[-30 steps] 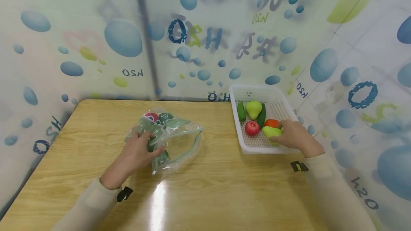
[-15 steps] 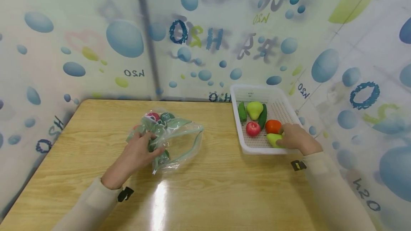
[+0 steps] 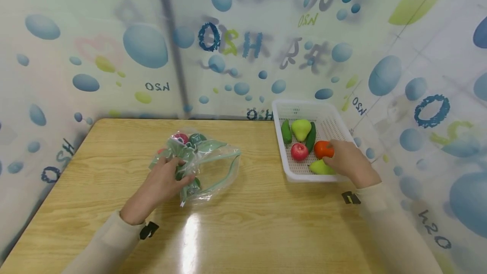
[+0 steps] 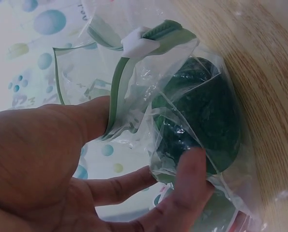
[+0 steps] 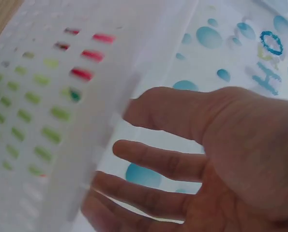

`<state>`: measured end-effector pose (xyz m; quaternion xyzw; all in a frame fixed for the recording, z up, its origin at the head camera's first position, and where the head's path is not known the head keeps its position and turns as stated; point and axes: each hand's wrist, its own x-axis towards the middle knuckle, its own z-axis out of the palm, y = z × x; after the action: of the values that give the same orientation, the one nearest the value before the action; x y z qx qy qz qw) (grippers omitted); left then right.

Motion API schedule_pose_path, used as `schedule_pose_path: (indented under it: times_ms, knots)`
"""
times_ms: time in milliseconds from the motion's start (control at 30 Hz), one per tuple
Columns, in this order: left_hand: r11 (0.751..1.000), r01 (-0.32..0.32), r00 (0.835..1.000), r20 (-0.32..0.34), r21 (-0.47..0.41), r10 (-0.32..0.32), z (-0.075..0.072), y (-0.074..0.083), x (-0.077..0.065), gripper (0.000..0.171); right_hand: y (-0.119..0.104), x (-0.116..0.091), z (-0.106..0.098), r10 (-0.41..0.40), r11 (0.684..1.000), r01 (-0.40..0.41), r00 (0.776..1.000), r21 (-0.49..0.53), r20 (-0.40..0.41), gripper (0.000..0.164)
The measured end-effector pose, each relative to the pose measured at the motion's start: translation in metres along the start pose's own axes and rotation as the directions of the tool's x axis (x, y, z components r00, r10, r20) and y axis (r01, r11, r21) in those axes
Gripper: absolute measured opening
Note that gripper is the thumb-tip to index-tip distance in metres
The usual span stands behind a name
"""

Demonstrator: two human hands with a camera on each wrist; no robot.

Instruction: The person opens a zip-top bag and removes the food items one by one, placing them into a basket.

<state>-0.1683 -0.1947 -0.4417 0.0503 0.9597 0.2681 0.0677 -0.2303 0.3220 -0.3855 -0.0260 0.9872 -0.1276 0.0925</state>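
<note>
My left hand [image 3: 161, 181] rests on a clear zip bag [image 3: 218, 147] lying on the table, fingers spread over it. The left wrist view shows the thumb at the bag's green zip edge and fingertips against a dark green rounded vegetable [image 4: 214, 116] inside. Red pieces also show through the plastic. My right hand [image 3: 350, 162] reaches over the near right rim of a white basket [image 3: 312, 178], fingertips at an orange-red tomato [image 3: 321, 149]. A yellow-green pear [image 3: 318, 167] lies partly under that hand. The right wrist view shows spread fingers, their tips hidden behind the basket wall.
In the basket also lie a second pear [image 3: 301, 130], a round red fruit [image 3: 299, 152], a dark green cucumber [image 3: 310, 138] and another green vegetable [image 3: 286, 132]. The wooden table [image 3: 251, 223] meets a patterned curtain [image 3: 243, 71] behind and at both sides.
My right hand has left the near pear and shifted up to the tomato. The pear has settled lower in the basket, lying on its side. My left hand stays on the bag.
</note>
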Motion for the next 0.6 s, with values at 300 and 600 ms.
schedule_pose_path:
  times_ms: [300,600]
  knots:
    - [1.000,0.004,1.000,0.010,-0.006,-0.004,-0.002,0.001,0.001,0.070,-0.035,-0.009,0.002,-0.142,0.989,0.149,0.974,0.026,-0.175,0.038]
    - [1.000,-0.007,1.000,0.006,-0.014,0.007,0.000,0.000,0.003,0.068,-0.091,-0.022,0.013,-0.286,0.956,0.292,0.916,-0.022,-0.280,0.015]
